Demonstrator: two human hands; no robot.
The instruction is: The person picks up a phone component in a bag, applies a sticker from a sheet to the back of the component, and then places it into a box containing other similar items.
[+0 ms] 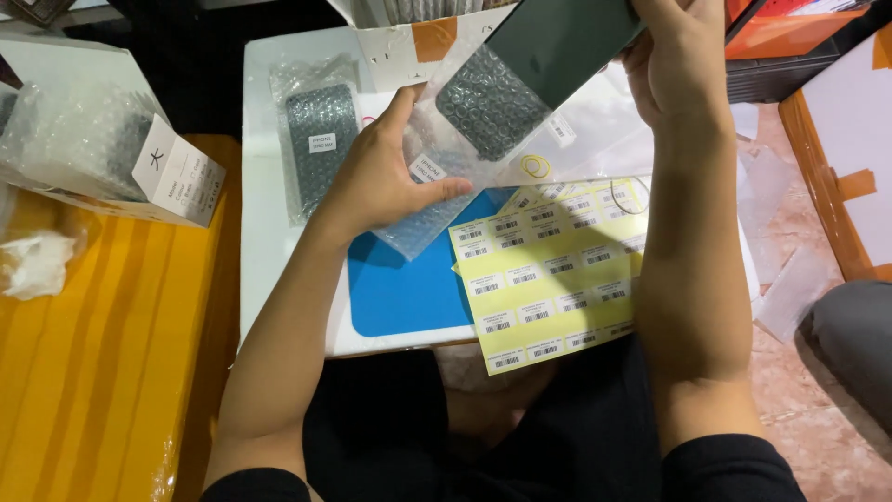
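**Head view: dark phone half inside the bubble-wrap pouch, long axis slanting up to your right**

Nearest you, a yellow sheet of barcode stickers (548, 274) lies across the front of the white desk (265, 232), overlapping a blue mat (400, 288). Neither of your hands touches it.

Just beyond it, your left hand (376, 181) grips the bubble-wrap pouch (437, 177) by its lower, closed end, with the thumb pressed over the front beside a small white label and the other fingers curled behind. The pouch rises from that grip toward the upper right.

Further on, the dark phone (548, 46) sits partly in the pouch's mouth. Its lower end shows grey through the bubbles, and its upper end is bare and glossy. Its long axis runs along the pouch, from lower left to upper right.

Your right hand (674, 60) holds that bare upper end, fingers closed around its edge at the top of the frame. So the phone lies between your hands. The right hand is on the phone itself and the left is only on the wrap.

Off to the left, a second wrapped phone (321, 139) lies flat on the desk, well apart from both hands.
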